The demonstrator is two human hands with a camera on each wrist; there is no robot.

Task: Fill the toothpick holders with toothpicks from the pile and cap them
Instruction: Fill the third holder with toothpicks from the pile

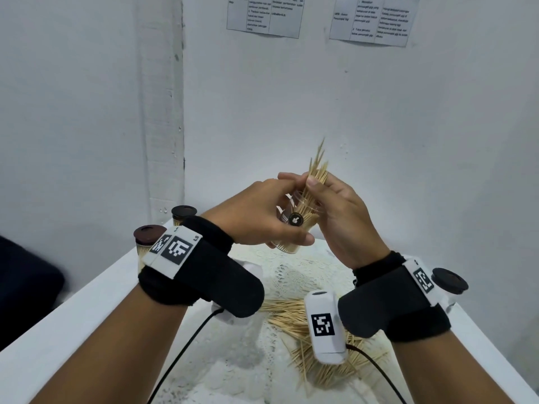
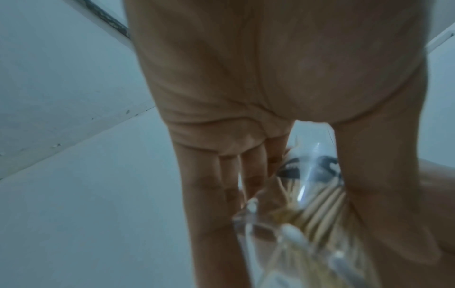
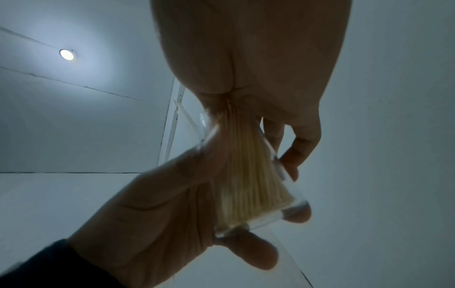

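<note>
My left hand (image 1: 271,211) grips a clear plastic toothpick holder (image 1: 287,228), tilted and raised above the table. My right hand (image 1: 326,191) pinches a bundle of toothpicks (image 1: 316,167) whose lower ends sit inside the holder while the tips fan out above it. In the left wrist view the holder (image 2: 307,194) lies between my thumb and fingers. The right wrist view has the toothpicks (image 3: 248,175) filling the holder, with my left hand (image 3: 160,210) wrapped round it. The loose pile (image 1: 291,316) lies on the table below my wrists.
Two filled holders with dark brown caps (image 1: 148,237) (image 1: 183,214) stand at the table's far left corner. Another dark cap (image 1: 450,279) is at the right, behind my right wrist. A lace cloth (image 1: 297,275) covers the white table (image 1: 87,301). Walls close the back and left.
</note>
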